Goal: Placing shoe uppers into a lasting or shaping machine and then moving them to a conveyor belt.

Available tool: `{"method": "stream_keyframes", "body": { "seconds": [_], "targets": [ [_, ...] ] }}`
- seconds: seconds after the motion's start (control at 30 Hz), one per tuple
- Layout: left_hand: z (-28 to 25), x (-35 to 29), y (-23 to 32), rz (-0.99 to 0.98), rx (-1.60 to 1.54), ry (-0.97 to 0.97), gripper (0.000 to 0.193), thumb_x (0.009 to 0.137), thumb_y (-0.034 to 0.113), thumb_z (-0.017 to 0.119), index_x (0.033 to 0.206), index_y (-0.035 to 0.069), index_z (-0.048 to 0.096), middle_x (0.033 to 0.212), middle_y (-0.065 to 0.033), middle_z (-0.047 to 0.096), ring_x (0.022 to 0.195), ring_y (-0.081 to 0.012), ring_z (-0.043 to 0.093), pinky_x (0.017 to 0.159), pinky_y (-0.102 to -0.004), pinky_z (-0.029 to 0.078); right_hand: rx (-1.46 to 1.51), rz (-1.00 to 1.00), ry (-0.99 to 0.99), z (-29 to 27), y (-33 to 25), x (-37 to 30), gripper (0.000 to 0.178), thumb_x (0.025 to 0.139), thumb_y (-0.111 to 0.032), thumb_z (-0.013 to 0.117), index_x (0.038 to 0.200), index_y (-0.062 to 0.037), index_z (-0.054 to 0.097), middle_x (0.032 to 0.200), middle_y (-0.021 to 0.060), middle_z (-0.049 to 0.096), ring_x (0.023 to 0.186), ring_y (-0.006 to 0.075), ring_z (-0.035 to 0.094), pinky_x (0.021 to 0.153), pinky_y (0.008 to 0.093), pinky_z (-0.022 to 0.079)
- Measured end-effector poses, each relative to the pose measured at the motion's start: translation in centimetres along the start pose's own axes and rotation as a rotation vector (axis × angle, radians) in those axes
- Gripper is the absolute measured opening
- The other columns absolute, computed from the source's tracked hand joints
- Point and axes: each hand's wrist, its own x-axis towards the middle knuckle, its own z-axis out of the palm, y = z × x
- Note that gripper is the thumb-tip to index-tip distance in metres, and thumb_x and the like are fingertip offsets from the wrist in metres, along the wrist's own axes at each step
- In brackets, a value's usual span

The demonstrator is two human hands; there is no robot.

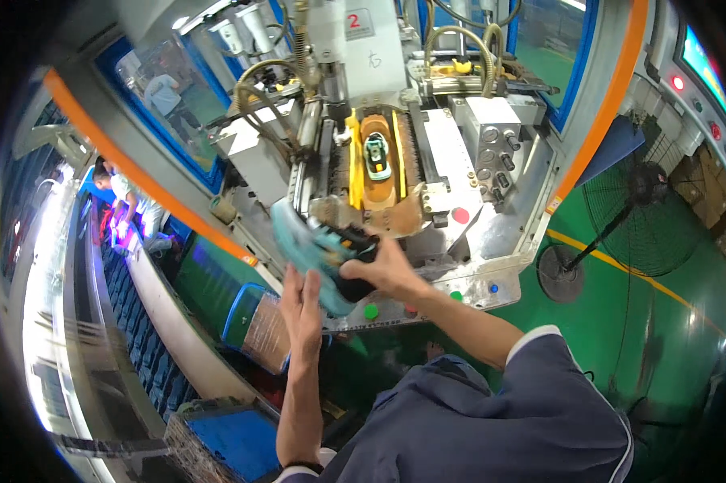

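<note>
A teal and black sneaker [319,249], slightly smeared by motion, is held tilted in front of the machine's near edge. My right hand [383,274] is closed round the dark collar of the sneaker, thumb on the near side. Against its pale teal sole side rests my left hand [303,310], fingers stretched upward and touching it. Beyond them, a second shoe [377,156] in teal, white and black sits in an orange-brown holder [379,196] inside the machine. A yellow bar [355,165] flanks the holder on its left.
Green buttons [371,311] and a blue button [494,288] line the machine's front panel. A standing fan [629,197] is at the right. At the left, a conveyor [150,346] runs past a blue-framed cart [254,326]; another person [129,201] works beyond it.
</note>
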Motion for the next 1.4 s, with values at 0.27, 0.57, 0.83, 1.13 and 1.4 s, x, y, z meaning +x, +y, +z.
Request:
{"method": "stream_keyframes", "body": {
  "seconds": [0.27,0.57,0.83,1.13,1.4],
  "targets": [
    [14.5,21.8,-9.2,-0.059,-0.18,-0.069,0.052,0.091,0.029,0.066,0.125,-0.009,0.052,0.107,-0.0106,0.065,0.093,-0.0123,0.062,0.075,-0.0221,0.05,-0.123,-0.216,0.523,-16.2,-1.9,2.4,0.066,0.065,-0.022,0.076,0.123,0.0003,0.053,0.108,0.01,0.062,0.096,0.0174,0.059,0.088,0.029,0.047],
    [24.3,34.7,-15.4,-0.014,0.524,0.146,0.035,0.074,0.025,0.072,0.096,-0.001,0.064,0.093,-0.0239,0.068,0.086,-0.0407,0.065,0.08,-0.048,0.05,-0.442,-0.192,0.856,-21.5,-3.2,4.4,0.058,0.068,-0.006,0.07,0.122,0.0012,0.053,0.107,0.0092,0.06,0.097,0.0158,0.058,0.087,0.028,0.047],
    [14.1,25.9,-10.3,-0.573,-0.797,-0.145,0.016,0.083,0.006,0.067,0.095,-0.002,0.063,0.088,-0.0084,0.066,0.074,-0.0168,0.065,0.06,-0.0313,0.056,-1.001,0.05,0.618,-24.8,-2.9,23.6,0.066,0.064,-0.04,0.075,0.11,0.0053,0.059,0.101,0.0237,0.066,0.093,0.0326,0.066,0.083,0.0377,0.052],
    [-5.4,6.4,-5.0,-0.418,-0.664,0.207,0.029,0.082,0.001,0.058,0.108,-0.008,0.056,0.101,-0.01,0.062,0.092,-0.0177,0.061,0.083,-0.0322,0.05,-1.242,0.156,0.463,-13.5,11.5,37.6,0.043,0.076,-0.019,0.065,0.107,0.0081,0.051,0.096,0.0283,0.065,0.093,0.0358,0.067,0.082,0.0427,0.054],
    [-9.8,-5.5,-7.8,-0.393,-0.598,0.816,0.028,0.089,0.013,0.061,0.113,-0.002,0.058,0.103,-0.0116,0.066,0.087,-0.0215,0.068,0.07,-0.0324,0.057,-1.269,-0.502,0.398,-8.2,11.0,27.2,0.057,0.082,-0.01,0.06,0.132,0.0031,0.037,0.114,0.0232,0.056,0.096,0.0374,0.062,0.077,0.0479,0.053]
  ]
}}
